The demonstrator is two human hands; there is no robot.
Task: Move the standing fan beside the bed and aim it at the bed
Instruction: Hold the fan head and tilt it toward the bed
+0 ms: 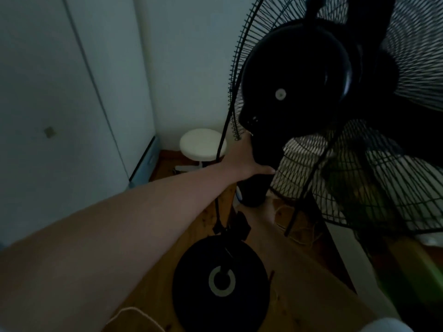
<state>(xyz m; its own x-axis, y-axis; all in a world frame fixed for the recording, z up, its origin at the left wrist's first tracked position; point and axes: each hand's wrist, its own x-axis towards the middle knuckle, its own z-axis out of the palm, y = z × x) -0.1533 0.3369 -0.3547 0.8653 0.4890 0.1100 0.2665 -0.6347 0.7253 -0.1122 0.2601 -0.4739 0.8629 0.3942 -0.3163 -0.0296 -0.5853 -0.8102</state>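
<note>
Nearest us, the round base [220, 283] sits on the wooden floor [299, 295]. Our left hand [242, 159] wraps its fingers around the standing fan [294, 75] below the motor. No bed is clearly visible, so moving and aiming seem unfinished. A white stool [202, 144] stands beyond.

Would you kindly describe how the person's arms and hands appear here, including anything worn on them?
Only one arm shows, the left, bare along its whole visible length with no sleeve, watch or bracelet in sight. Its hand wears no glove; the dim light hides finer detail such as rings.
</note>
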